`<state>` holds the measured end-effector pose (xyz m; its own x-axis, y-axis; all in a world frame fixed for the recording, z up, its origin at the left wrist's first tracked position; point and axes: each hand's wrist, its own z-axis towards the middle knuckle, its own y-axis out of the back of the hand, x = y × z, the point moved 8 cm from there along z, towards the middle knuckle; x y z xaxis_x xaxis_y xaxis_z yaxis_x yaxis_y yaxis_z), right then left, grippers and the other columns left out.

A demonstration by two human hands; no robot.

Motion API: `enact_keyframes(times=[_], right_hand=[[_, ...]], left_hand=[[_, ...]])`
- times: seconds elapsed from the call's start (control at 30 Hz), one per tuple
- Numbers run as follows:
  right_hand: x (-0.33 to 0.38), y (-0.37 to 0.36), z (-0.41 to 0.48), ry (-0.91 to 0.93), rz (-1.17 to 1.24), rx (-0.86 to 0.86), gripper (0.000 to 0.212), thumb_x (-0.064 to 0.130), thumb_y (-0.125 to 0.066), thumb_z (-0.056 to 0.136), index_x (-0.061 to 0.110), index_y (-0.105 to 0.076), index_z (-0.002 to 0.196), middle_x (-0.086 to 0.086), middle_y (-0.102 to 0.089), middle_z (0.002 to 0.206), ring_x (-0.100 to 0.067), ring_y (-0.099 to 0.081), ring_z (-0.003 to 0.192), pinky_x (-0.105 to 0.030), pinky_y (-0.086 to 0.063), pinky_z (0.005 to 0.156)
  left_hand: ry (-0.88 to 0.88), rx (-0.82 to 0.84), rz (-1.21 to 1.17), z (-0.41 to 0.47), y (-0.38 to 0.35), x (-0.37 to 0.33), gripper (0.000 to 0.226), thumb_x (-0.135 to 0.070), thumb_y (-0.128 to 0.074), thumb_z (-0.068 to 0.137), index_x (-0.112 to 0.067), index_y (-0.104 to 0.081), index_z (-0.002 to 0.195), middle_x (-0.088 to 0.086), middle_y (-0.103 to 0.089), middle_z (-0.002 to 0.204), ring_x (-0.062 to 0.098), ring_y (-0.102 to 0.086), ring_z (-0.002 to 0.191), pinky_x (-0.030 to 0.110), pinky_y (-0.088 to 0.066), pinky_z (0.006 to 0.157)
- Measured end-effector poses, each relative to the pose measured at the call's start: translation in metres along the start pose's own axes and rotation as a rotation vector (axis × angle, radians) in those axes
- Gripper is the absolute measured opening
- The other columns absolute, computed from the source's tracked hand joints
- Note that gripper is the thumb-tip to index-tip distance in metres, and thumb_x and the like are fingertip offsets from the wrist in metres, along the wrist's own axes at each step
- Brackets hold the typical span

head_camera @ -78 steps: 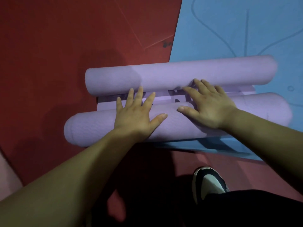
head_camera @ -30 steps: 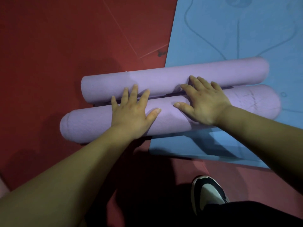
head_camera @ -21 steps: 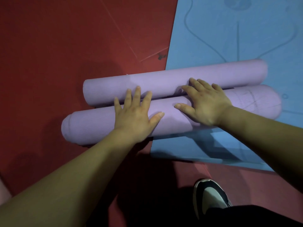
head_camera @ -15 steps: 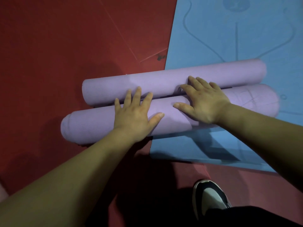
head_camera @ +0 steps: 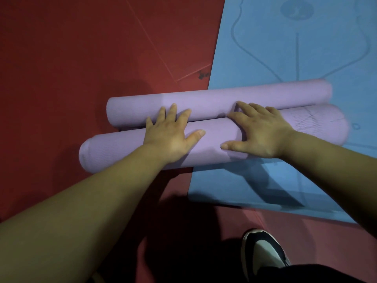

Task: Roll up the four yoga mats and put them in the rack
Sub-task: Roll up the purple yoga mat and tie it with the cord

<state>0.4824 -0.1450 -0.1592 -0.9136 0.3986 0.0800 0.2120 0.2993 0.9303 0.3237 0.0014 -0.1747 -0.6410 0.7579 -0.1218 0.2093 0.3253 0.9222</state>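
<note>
Purple mat forms two touching rolls.

My left hand and right hand lie on the near roll; the far roll touches behind it.

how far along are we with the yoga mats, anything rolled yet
Done: the far purple foam roll looks fully rolled. In hand: the left hand and right hand press on the near purple foam roll, which touches the far one; whether both are one mat is unclear. Left: the flat blue yoga mat beneath is unrolled, and no rack is in view, so nothing looks racked.
</note>
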Motion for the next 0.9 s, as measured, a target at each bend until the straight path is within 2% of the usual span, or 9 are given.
enact_keyframes(times=[0.17,0.33,0.4,0.6,0.7,0.8,0.9], right_hand=[[0.001,0.005,0.004,-0.017,0.054,0.074,0.115,0.101,-0.029,0.054,0.045,-0.023,0.153,-0.005,-0.014,0.167,-0.033,-0.017,0.152,-0.055,-0.023,0.119],[0.006,0.004,-0.002,0.02,-0.075,0.164,0.131,0.083,-0.072,0.046,0.04,-0.011,0.154,-0.006,-0.002,0.164,-0.039,-0.012,0.15,-0.062,-0.022,0.117],[0.008,0.007,-0.001,0.013,-0.089,0.159,0.131,0.077,-0.08,0.047,0.04,-0.013,0.154,-0.006,-0.001,0.164,-0.039,-0.012,0.15,-0.063,-0.023,0.116],[0.013,0.02,-0.002,0.041,-0.01,0.102,0.115,0.072,-0.082,0.046,0.047,-0.034,0.147,-0.002,-0.008,0.162,-0.037,-0.026,0.142,-0.063,-0.035,0.107],[0.015,0.018,-0.014,0.014,0.028,0.099,0.112,0.072,-0.083,0.042,0.048,-0.04,0.142,-0.003,-0.02,0.146,-0.038,-0.03,0.133,-0.061,-0.042,0.101],[0.022,0.01,-0.035,0.02,0.05,0.153,0.109,0.077,-0.08,0.039,0.049,-0.044,0.137,0.0,-0.029,0.123,-0.032,-0.035,0.114,-0.056,-0.048,0.092],[0.03,-0.01,-0.058,0.061,0.058,0.235,0.105,0.081,-0.075,0.036,0.047,-0.047,0.131,0.003,-0.033,0.113,-0.026,-0.038,0.101,-0.052,-0.05,0.089]], left_hand=[[-0.098,-0.046,0.078,-0.017,-0.002,-0.003,0.094,-0.088,-0.026,0.08,-0.038,-0.012,0.159,0.003,0.002,0.171,0.028,0.0,0.156,0.065,-0.008,0.12],[-0.122,0.041,0.13,-0.023,-0.005,-0.003,0.128,-0.09,-0.064,0.06,-0.037,-0.003,0.159,0.0,0.01,0.17,0.028,0.005,0.156,0.067,-0.008,0.12],[-0.105,0.048,0.133,-0.02,-0.004,-0.003,0.131,-0.087,-0.069,0.057,-0.036,-0.005,0.159,0.0,0.011,0.169,0.028,0.006,0.156,0.068,-0.008,0.119],[-0.126,0.024,0.111,-0.014,0.002,-0.003,0.121,-0.084,-0.071,0.056,-0.036,-0.022,0.155,-0.002,-0.001,0.17,0.029,0.0,0.156,0.068,-0.01,0.119],[-0.163,0.033,0.109,-0.023,0.001,-0.005,0.12,-0.083,-0.072,0.055,-0.035,-0.026,0.155,-0.004,-0.003,0.17,0.029,0.0,0.156,0.069,-0.009,0.119],[-0.196,0.075,0.051,-0.047,-0.005,-0.006,0.12,-0.084,-0.072,0.05,-0.036,-0.032,0.152,-0.004,-0.006,0.169,0.029,-0.001,0.155,0.068,-0.007,0.119],[-0.204,0.134,0.034,-0.077,-0.024,-0.007,0.116,-0.086,-0.07,0.048,-0.04,-0.034,0.149,-0.007,-0.015,0.165,0.027,-0.002,0.155,0.065,-0.005,0.12]])
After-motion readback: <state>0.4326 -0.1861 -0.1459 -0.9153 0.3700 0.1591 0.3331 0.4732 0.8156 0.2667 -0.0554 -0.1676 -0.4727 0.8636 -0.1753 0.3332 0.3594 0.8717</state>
